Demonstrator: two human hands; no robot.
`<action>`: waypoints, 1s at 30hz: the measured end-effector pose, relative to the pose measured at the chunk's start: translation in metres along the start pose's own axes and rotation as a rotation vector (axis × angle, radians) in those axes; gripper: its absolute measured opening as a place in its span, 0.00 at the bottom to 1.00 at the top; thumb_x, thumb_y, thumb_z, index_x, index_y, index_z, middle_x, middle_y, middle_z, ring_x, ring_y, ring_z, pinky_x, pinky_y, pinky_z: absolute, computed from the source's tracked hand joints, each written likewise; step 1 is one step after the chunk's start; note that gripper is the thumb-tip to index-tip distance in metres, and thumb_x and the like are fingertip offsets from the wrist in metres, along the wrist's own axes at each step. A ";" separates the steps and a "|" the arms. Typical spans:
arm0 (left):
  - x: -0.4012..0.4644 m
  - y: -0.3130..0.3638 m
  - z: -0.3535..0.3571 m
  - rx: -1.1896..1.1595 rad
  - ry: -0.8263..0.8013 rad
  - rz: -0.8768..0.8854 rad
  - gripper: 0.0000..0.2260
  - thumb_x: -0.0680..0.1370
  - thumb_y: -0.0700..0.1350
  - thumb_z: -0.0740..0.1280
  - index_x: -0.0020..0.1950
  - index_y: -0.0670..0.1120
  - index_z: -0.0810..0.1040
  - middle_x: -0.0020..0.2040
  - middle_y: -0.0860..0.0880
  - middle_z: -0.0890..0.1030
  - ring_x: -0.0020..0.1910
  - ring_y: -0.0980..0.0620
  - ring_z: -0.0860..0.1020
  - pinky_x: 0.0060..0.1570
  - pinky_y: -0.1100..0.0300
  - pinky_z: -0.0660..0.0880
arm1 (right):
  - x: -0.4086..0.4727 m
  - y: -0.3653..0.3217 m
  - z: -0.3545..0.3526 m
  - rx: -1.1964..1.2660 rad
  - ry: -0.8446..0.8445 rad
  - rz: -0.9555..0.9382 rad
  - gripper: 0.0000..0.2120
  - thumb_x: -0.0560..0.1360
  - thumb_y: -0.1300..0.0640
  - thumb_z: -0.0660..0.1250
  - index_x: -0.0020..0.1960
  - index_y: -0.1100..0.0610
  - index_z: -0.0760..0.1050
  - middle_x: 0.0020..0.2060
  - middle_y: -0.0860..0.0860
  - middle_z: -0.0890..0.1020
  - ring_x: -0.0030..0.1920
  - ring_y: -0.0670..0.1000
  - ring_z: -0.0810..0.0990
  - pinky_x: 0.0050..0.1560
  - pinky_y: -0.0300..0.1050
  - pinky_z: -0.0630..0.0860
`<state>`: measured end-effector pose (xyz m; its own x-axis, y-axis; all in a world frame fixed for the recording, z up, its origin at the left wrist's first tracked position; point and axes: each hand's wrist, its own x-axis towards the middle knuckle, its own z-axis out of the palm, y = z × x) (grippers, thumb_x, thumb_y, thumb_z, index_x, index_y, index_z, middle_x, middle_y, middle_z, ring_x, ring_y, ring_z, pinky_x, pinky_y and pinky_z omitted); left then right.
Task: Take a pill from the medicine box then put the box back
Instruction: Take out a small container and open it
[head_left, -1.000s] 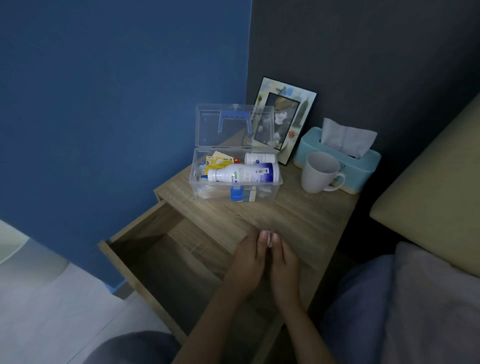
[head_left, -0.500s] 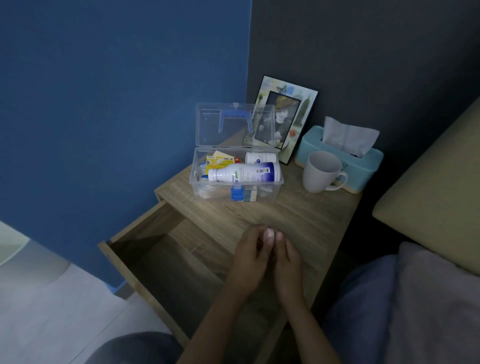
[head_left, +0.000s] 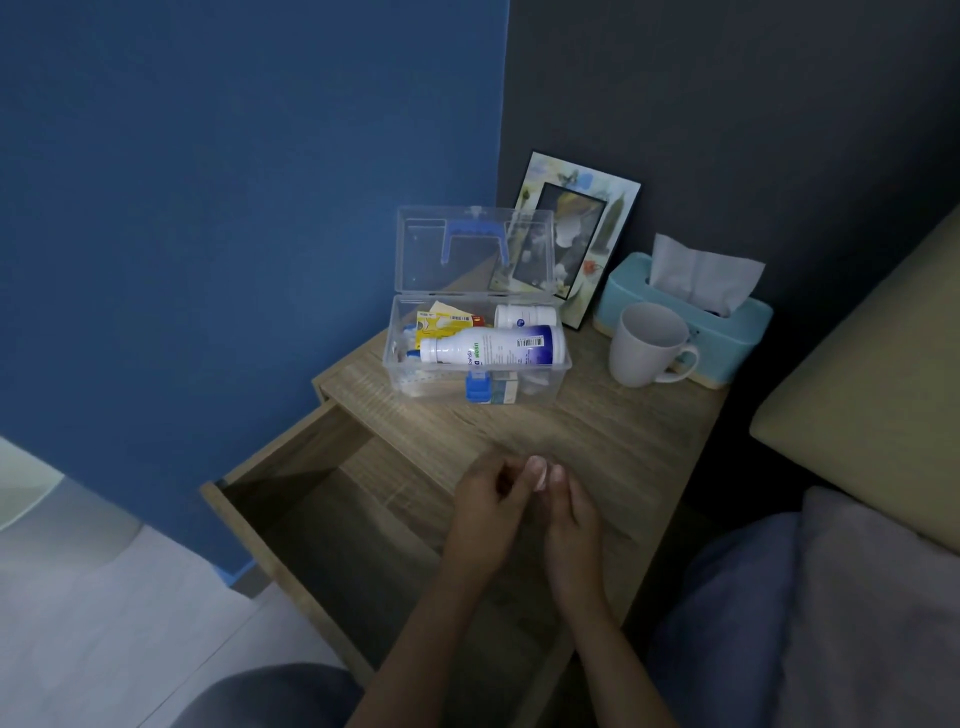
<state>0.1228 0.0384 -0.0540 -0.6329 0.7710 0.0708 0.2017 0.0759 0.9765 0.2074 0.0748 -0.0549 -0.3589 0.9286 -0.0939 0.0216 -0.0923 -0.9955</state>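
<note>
The left hand (head_left: 488, 506) and right hand (head_left: 569, 512) pinch one small pale thing (head_left: 536, 472) together over the nightstand's (head_left: 623, 431) front edge, while the open medicine box (head_left: 475, 358) sits near the back left corner.

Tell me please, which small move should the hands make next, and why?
Probably finish freeing the small pale item pinched between both hands, left hand and right hand; whether it is a pill cannot be told. The clear plastic medicine box stands open on the wooden nightstand, and the drawer is pulled out, so closing comes afterwards.
</note>
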 end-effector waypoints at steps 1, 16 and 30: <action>0.000 -0.001 0.000 -0.023 0.018 -0.007 0.09 0.77 0.50 0.67 0.49 0.45 0.81 0.43 0.49 0.84 0.43 0.55 0.82 0.45 0.62 0.76 | 0.000 0.000 0.000 0.010 0.006 0.006 0.15 0.82 0.55 0.55 0.53 0.56 0.80 0.44 0.50 0.84 0.44 0.41 0.82 0.43 0.29 0.75; 0.002 0.003 -0.001 -0.002 0.002 -0.039 0.08 0.77 0.49 0.67 0.46 0.44 0.82 0.40 0.50 0.84 0.40 0.61 0.81 0.41 0.72 0.73 | 0.000 -0.001 0.002 0.035 -0.024 0.010 0.13 0.82 0.55 0.55 0.53 0.53 0.79 0.49 0.53 0.84 0.52 0.50 0.83 0.54 0.42 0.77; 0.002 0.008 -0.010 -0.005 -0.095 -0.017 0.09 0.77 0.46 0.68 0.52 0.43 0.82 0.43 0.52 0.83 0.42 0.62 0.81 0.43 0.70 0.76 | 0.005 0.003 -0.001 0.047 -0.002 0.006 0.12 0.82 0.56 0.55 0.53 0.51 0.77 0.49 0.50 0.83 0.54 0.51 0.81 0.58 0.51 0.76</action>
<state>0.1158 0.0341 -0.0439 -0.5624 0.8262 0.0345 0.1877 0.0869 0.9784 0.2069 0.0800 -0.0579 -0.3609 0.9272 -0.1002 -0.0196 -0.1150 -0.9932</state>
